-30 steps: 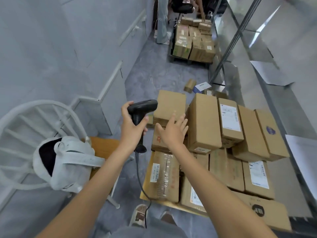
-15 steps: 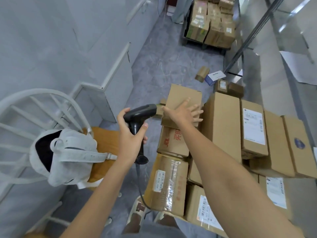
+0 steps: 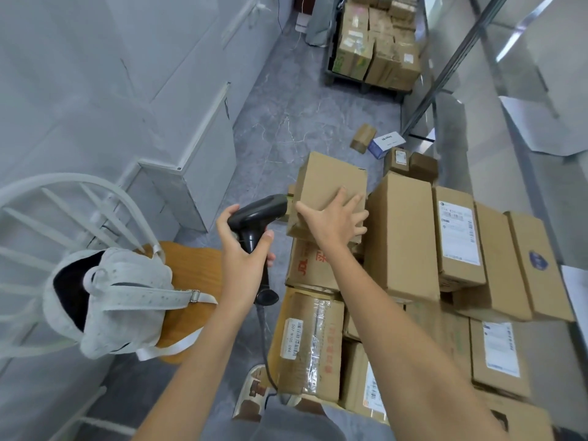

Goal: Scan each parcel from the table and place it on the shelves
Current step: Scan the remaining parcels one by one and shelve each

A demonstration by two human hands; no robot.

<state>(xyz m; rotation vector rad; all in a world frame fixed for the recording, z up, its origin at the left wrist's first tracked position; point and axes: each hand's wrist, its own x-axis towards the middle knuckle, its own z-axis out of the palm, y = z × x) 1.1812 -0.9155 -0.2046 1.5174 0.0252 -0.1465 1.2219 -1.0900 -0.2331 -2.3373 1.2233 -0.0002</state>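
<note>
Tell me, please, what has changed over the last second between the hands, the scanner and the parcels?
The right hand reached forward from the lower box and now lies with spread fingers on the plain top parcel, which looks tilted up at its near edge. The left hand still grips the scanner, aimed at that parcel. The other stacked parcels and the white bag on the chair stayed put.

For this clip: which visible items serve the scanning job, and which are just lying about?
Job:
- black handheld barcode scanner, gripped by left hand
- plain brown cardboard parcel under right hand
- stacked brown labelled parcels

Lying about:
- white fabric bag
- white spindle-back chair
- small blue-and-white box on floor
</note>
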